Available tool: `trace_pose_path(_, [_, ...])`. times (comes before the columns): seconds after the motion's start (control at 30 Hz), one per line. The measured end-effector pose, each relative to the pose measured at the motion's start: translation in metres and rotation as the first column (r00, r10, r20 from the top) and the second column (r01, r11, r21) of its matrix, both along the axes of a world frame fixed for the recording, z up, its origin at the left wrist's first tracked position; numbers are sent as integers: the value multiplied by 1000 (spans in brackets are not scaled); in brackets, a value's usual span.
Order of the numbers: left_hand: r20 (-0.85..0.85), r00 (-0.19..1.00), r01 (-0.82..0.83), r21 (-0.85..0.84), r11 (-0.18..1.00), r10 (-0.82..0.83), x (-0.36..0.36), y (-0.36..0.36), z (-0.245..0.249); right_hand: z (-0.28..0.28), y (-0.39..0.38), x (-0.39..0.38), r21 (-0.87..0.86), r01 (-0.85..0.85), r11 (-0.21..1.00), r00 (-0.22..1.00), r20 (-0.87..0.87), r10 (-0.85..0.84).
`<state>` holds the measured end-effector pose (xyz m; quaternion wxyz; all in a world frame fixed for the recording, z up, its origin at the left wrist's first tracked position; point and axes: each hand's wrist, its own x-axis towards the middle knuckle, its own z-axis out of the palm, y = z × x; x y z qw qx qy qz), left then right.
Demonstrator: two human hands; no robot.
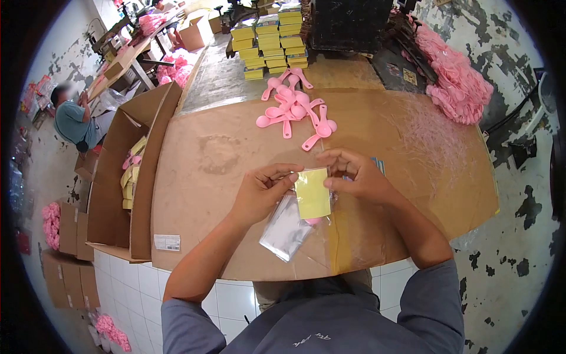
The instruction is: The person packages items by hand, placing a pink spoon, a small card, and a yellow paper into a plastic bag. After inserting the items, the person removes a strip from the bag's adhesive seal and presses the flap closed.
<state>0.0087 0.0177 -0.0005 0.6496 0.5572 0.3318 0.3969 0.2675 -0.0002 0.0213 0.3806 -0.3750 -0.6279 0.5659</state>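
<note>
My left hand [265, 192] pinches the upper left corner of a clear plastic bag with a yellow card [313, 194] in it. A bit of a pink spoon [313, 221] shows below the card's lower edge. At the card's right edge is my right hand [361, 177], its thumb against the bag and its curled fingers apart from the thumb. Under the held bag lies a stack of clear plastic bags [284, 231] on the cardboard-covered table [206, 194]. Partly hidden behind my right hand is a stack of bluish cards [378, 165].
Pink measuring spoons [292, 106] lie piled ahead, before tall stacks of yellow-edged cards [268, 44]. An open cardboard box [159, 147] holding packed yellow cards stands left. Pink spoons are heaped [454, 76] at far right, near plastic scraps [433, 135]. Another person [76, 118] sits far left.
</note>
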Motion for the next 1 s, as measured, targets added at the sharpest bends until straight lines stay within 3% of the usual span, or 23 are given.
trace_pose_path(0.1, [-52, 998, -20, -6, 1000, 20, -3, 3, 3, 5, -1, 1, -18, -102, 995, 993, 56, 103])
trace_pose_path(0.2, [185, 980, -80, 5, 997, 77, 10, -8, 17, -2, -1, 3, -27, -90, 996, 995, 28, 91])
trace_pose_path(0.3, [-91, 992, 103, 142, 984, -91, -4, 1, 8, -5, 1, -1, 3, -60, 998, 998, -25, 60])
trace_pose_path(0.33, [-100, 985, 141, 31, 990, -137, -8, -2, 15, -2, -1, -4, 9, -31, 999, 998, -54, 31])
trace_pose_path(0.43, [-283, 959, -16, 70, 997, 35, -32, 14, 35, 8, 2, 2, 39, 49, 998, 999, -2, -49])
trace_pose_path(0.47, [-58, 973, -216, 129, 968, 224, -42, 25, 41, 10, 3, 8, 51, 76, 996, 996, 39, -78])
trace_pose_path(0.5, [176, 905, -413, 138, 900, 388, -55, 39, 47, 11, 5, 13, 67, 80, 995, 994, 67, -84])
trace_pose_path(0.57, [586, 556, -735, 15, 678, 590, -77, 55, 56, 12, 10, 23, 98, 90, 991, 988, 117, -101])
trace_pose_path(0.67, [599, 456, -755, -132, 643, 658, -85, 58, 60, 31, 13, 35, 238, 70, 969, 852, 490, -183])
trace_pose_path(0.73, [233, 770, -631, 140, 763, 594, -74, 52, 48, 34, 16, 50, 461, -83, 884, 706, 653, -274])
trace_pose_path(0.77, [8, 848, -516, 239, 822, 530, -67, 47, 41, 35, 17, 58, 541, -179, 822, 620, 710, -333])
trace_pose_path(0.8, [-254, 879, -327, 295, 898, 403, -59, 39, 40, 36, 17, 67, 510, -190, 839, 596, 739, -314])
trace_pose_path(0.83, [-503, 824, -118, 295, 948, 259, -51, 30, 40, 38, 16, 76, 477, -198, 856, 571, 766, -295])
trace_pose_path(0.93, [-681, 679, 184, 519, 835, 273, -25, 7, 29, 36, 14, 92, 382, -212, 899, 560, 802, -209])
trace_pose_path(1.0, [-691, 670, 242, 550, 800, 272, -16, 1, 18, 26, 13, 98, 345, -168, 923, 611, 772, -178])
